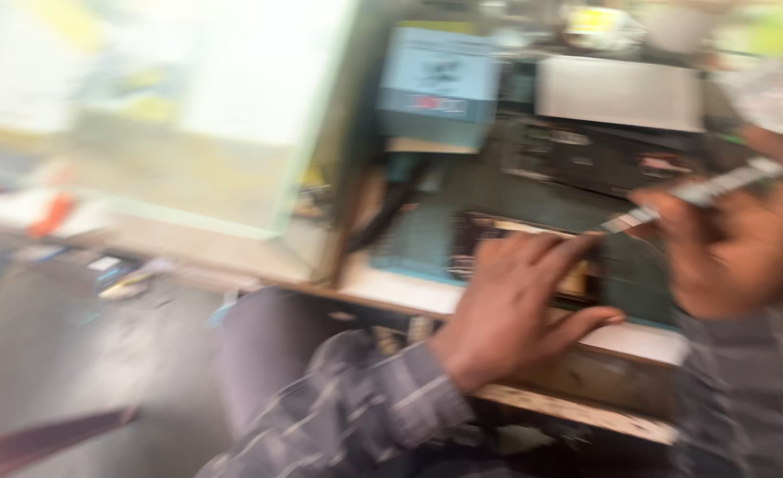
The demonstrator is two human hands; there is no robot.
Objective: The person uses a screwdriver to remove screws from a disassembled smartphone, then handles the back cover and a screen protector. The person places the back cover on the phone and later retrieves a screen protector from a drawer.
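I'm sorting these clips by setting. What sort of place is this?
Probably a small electronics repair bench, though the picture is blurred. The left hand rests on a dark board-like part, the right hand holds a slim tool, and dark devices crowd the worktable.

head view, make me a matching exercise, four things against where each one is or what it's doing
Things:
1. left hand
2. right hand
3. blue box
4. slim tool

Places or states:
A. at the back of the bench
B. gripped in the right hand
C. pressed on the dark board
D. raised at the right, closed round a tool

Pairs: 1-C, 2-D, 3-A, 4-B
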